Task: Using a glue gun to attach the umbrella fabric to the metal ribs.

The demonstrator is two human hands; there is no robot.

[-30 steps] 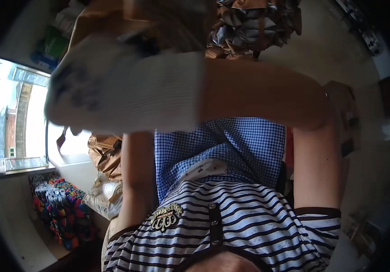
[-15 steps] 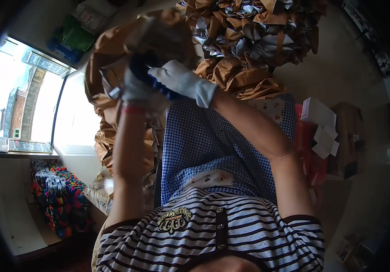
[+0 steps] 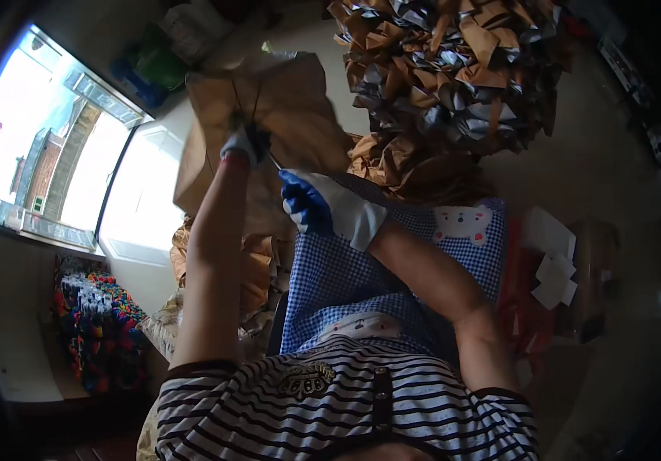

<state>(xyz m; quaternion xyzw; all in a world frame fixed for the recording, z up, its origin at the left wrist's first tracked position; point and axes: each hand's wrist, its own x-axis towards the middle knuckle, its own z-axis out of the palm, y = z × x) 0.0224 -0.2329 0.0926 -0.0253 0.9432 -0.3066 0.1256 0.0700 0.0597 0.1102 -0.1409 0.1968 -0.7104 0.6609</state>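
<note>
A large brown paper sheet or bag [image 3: 292, 92], creased and spread out, hangs in front of me at the far left. My left hand [image 3: 240, 146], in a grey and dark blue glove, is closed at its middle, gripping the paper; its fingertips are partly hidden. My right hand [image 3: 330, 207] wears a white glove with blue coated fingers and is curled closed over my lap, just right of the paper. From its fingers a thin shiny metal tool [image 3: 275, 161] points toward my left hand; its kind is too small to tell.
Beyond my lap stands a tall heap of folded brown paper pieces [image 3: 461, 77]. Flatter brown paper [image 3: 415, 165] lies under it. A blue checked apron [image 3: 346, 269] covers my legs. White card boxes [image 3: 553, 261] stand at right, colourful bundled items [image 3: 104, 330] at left below the window.
The brown paper has swung from a crumpled bundle to a spread sheet. My right hand has drawn back toward me and right, away from my left hand, which keeps its grip.
</note>
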